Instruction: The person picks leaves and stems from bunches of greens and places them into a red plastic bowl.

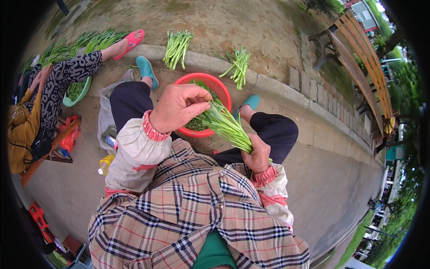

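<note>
My right hand (257,153) grips the stem ends of a bunch of leafy greens (226,126), whose leaves slant up and left. At the leafy end, the thumb and fingers of my left hand (181,107) pinch the tips. Whether a loose leaf is between these fingertips is hard to tell. Below both hands, between my legs, stands a red plastic basket (224,88) with torn green leaves in it. Two piles of trimmed green stems lie beyond it: one pile (176,50) on the kerb and another (239,67) across its edge.
At left another person (25,124) sits on a low wooden seat beside a green basin (89,88) of leaves. More long greens (104,38) lie along the kerb (282,90). A clear plastic bag (105,114) and yellow bottle (105,164) are at my left; a slatted bench (361,70) stands right.
</note>
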A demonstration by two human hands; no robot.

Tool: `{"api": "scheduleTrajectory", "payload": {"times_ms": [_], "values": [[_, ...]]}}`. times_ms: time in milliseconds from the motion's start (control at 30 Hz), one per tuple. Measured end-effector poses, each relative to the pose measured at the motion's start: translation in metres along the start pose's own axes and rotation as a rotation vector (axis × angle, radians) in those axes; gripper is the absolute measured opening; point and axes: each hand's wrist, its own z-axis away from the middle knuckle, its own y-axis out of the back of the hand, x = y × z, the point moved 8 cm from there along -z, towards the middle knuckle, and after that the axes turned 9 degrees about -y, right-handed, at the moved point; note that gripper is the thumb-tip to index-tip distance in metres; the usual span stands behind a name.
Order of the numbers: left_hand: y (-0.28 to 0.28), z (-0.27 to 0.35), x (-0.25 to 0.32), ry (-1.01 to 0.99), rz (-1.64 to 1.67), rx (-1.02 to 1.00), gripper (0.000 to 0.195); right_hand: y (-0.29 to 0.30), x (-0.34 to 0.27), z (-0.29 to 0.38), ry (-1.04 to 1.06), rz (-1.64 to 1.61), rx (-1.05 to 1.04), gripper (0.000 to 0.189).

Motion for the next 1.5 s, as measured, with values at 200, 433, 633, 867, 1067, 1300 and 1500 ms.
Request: {"api": "scheduleTrajectory", "payload": {"times_ms": [200, 433, 633, 867, 1067, 1300, 1500], "values": [[0.000, -0.001, 0.006, -0.107, -0.153, -0.053, 0.013, 0.001, 0.000, 0.000, -0.009, 0.017, -0.001, 0.031], [-0.002, -0.004, 0.016, -0.270, -0.422, 0.034, 0.011, 0.000, -0.002, -0.002, 0.015, 0.009, -0.014, 0.033], [0.029, 0.001, -0.040, 0.033, 0.028, 0.518, 0.008, -0.001, -0.005, -0.009, -0.001, -0.036, -0.020, 0.033], [0.067, 0.025, -0.066, 0.086, 0.279, 0.705, 0.007, 0.001, 0.031, -0.001, -0.278, -0.319, -0.003, 0.019], [0.020, 0.036, -0.142, 0.338, 0.121, 0.412, 0.013, -0.011, 0.038, -0.004, -0.458, -0.662, -0.066, 0.015], [-0.021, 0.018, -0.116, 0.232, -0.301, -0.003, 0.011, -0.021, 0.040, -0.009, -0.499, -0.823, -0.147, 0.023], [-0.016, 0.008, -0.036, 0.076, 0.067, 0.160, 0.010, -0.033, 0.037, -0.010, -0.451, -0.771, -0.214, 0.023]]}}
